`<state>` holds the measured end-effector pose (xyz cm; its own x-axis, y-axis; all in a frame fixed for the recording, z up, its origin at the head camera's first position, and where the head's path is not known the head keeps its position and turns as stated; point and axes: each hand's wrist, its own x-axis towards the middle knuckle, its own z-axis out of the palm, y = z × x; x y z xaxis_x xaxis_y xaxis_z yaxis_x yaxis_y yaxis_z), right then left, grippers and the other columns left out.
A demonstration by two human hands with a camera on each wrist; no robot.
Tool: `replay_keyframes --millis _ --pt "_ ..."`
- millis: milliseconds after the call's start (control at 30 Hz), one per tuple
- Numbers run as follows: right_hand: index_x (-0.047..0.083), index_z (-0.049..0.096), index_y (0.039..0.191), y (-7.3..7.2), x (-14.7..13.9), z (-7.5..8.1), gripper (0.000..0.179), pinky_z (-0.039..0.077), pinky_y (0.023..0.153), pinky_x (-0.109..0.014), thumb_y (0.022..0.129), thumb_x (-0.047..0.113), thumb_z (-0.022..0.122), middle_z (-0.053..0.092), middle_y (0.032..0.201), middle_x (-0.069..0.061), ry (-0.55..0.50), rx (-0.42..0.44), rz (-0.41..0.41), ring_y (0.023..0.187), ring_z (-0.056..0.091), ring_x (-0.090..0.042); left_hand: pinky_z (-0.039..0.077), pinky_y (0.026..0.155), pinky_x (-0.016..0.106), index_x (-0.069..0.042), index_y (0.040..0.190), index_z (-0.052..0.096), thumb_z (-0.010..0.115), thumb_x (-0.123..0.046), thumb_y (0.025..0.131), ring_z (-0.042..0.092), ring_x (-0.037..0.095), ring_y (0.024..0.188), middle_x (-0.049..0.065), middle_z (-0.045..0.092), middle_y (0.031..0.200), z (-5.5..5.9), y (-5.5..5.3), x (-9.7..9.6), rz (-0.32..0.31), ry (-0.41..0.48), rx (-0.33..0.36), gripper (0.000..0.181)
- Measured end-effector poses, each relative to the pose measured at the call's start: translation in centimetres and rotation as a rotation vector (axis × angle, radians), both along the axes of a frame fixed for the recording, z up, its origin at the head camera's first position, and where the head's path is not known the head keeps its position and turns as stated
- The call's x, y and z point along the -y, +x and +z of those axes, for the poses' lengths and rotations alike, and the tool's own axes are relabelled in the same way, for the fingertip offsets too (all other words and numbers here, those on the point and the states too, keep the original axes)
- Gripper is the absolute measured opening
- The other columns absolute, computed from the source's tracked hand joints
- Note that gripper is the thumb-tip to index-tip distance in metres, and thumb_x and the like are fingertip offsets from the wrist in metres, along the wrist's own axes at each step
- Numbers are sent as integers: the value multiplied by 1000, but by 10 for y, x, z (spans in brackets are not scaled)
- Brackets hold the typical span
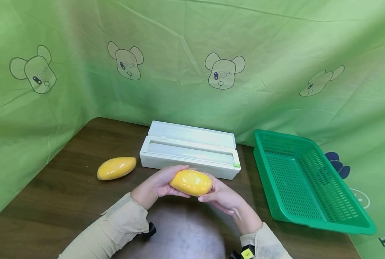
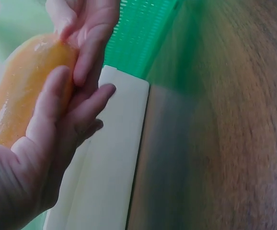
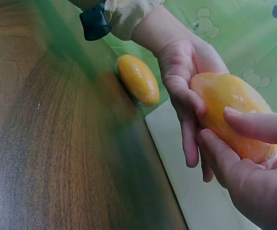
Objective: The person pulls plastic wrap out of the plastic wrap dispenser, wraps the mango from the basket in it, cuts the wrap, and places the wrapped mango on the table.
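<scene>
Both hands hold a glossy yellow mango (image 1: 191, 182) above the table, in front of the white box. My left hand (image 1: 167, 182) grips its left end, with the thumb along its side. Around the right end are the thumb and fingers of my right hand (image 1: 222, 195). In the right wrist view the mango (image 3: 232, 108) has a shiny, film-like surface with fine wrinkles. A second yellow mango (image 1: 116, 168) lies on the table to the left, touched by neither hand.
Behind the hands stands a long white cling film dispenser (image 1: 189, 162), its lid (image 1: 192, 133) raised, a roll (image 1: 190, 152) inside and a green slider (image 1: 236, 165) at its right end. A green plastic basket (image 1: 271, 194) occupies the right side. Green cloth (image 1: 179, 97) hangs behind the brown table (image 1: 59, 201).
</scene>
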<state>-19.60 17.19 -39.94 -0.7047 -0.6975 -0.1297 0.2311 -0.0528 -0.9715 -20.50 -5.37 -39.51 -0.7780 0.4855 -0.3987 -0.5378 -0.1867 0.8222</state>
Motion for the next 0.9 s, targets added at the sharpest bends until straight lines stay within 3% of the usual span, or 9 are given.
replay_keyframes --millis 167,333,467,633,733,833,900 --pt "-5 26 150 0 2 -1 77 44 103 -32 83 -14 63 51 133 -9 0 22 -40 120 52 -23 50 96 57 1 154 40 38 -25 109 65 25 101 19 57 127 -1 0 0 -7 59 -62 52" --pt "-5 22 154 2 4 0 66 43 107 -33 103 15 59 47 139 -11 -58 95 -65 124 52 -20 53 95 51 0 157 34 35 -20 110 64 22 102 18 56 129 -2 0 1 19 93 -67 51" --pt "-8 23 156 4 6 3 67 43 107 -32 111 38 42 48 141 -10 -72 140 -114 126 52 -16 42 103 63 -4 159 31 37 -25 109 60 34 115 25 49 138 0 0 0 27 68 -36 55" --pt "-9 22 156 5 8 3 67 41 110 -34 112 39 37 49 142 -12 -66 205 -167 127 52 -17 25 105 77 -6 158 28 36 -32 102 41 53 135 31 36 151 3 2 0 45 55 18 62" --pt "-9 24 155 6 8 2 67 42 108 -36 111 41 37 51 138 -10 -43 218 -181 125 53 -17 34 105 71 -5 146 42 39 -30 97 46 48 130 25 47 142 3 2 0 69 36 36 55" --pt "-3 42 147 7 6 1 57 42 99 -33 111 42 39 55 124 -6 -15 211 -210 112 52 -17 46 98 55 -5 124 55 44 -28 97 58 31 111 13 61 117 0 2 1 101 -18 39 37" --pt "2 51 137 7 6 0 47 41 94 -31 111 40 40 56 117 -3 -14 201 -233 106 51 -16 49 94 46 -5 118 59 48 -27 100 62 21 100 6 64 105 -3 2 2 121 -49 21 31"
